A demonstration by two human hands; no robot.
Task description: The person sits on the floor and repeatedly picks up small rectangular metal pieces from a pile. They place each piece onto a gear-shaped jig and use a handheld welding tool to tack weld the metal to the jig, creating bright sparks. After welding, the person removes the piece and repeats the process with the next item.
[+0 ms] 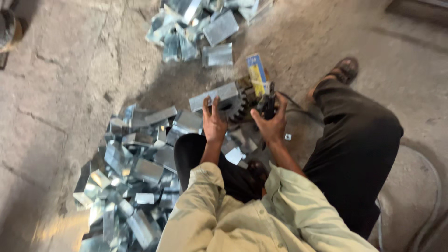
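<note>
A: Status on hands?

B: Left hand [214, 122] is on the dark toothed metal gear wheel [232, 107] — fingers spread up over its left edge, gripping it. Gear sits on the concrete floor [70, 93] just ahead of the person's knees, roughly centre frame.

A: And the right?

B: Right hand [270, 125] is wrapped round a black handle-like tool part [269, 105], thumb side toward the gear. Clenched on it. Can't tell exactly what the tool is, too dark and blurred.

A: What's around?

B: Flat folded grey sheet-metal piece [213, 96] lies touching the gear's upper-left side. Blue-and-yellow rectangular packet [257, 73] stands just behind the gear, tilted. Black cable [298, 110] runs off to the right from the tool area.

A: Scrap?

B: Big pile of shiny bent galvanised sheet-metal offcuts [130, 177] to the person's left — spreads right up to the left leg. Second, smaller heap of the same bent metal pieces [196, 28] further out, top of frame, well apart from the hands.

A: Person?

B: Seated low, pale beige long-sleeved shirt [261, 219], dark trousers [354, 149], brown sandal [344, 70] on the outstretched right foot.
</note>
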